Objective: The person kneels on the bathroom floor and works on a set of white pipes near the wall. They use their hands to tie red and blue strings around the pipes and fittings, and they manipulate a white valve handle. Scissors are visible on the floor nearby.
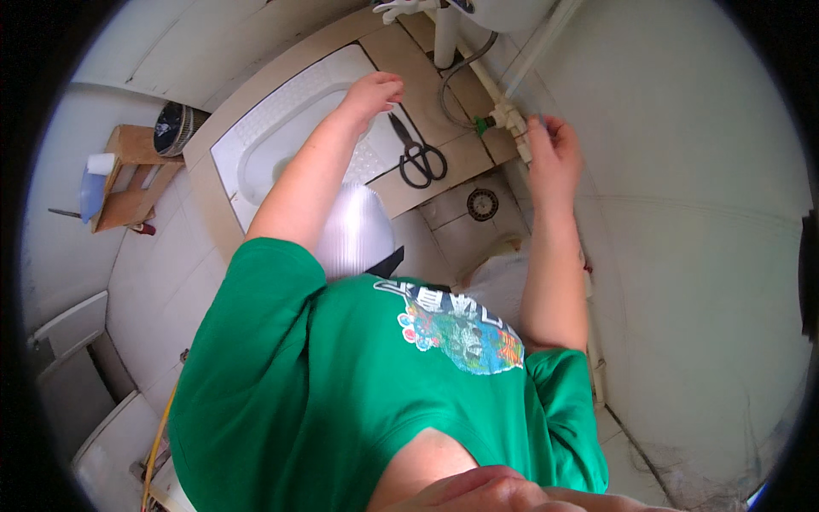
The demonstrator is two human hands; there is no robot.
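Note:
My left hand is over the far right part of a white squat toilet, its fingers loosely bent; whether it holds something small is unclear. Just below its fingertips, black-handled scissors lie across the toilet's rim and the tiles, blades pointing away from me. My right hand is at the right wall beside a white plastic pipe fitting, thumb and fingers close together. Something small and greyish shows at its fingertips, too unclear to name. A green valve handle and a grey flexible hose are left of the fitting.
A round floor drain lies in the lower floor near the tiled step. At the far end are a white basin and its drainpipe. A waste basket and a wooden shelf stand left. Walls close in on both sides.

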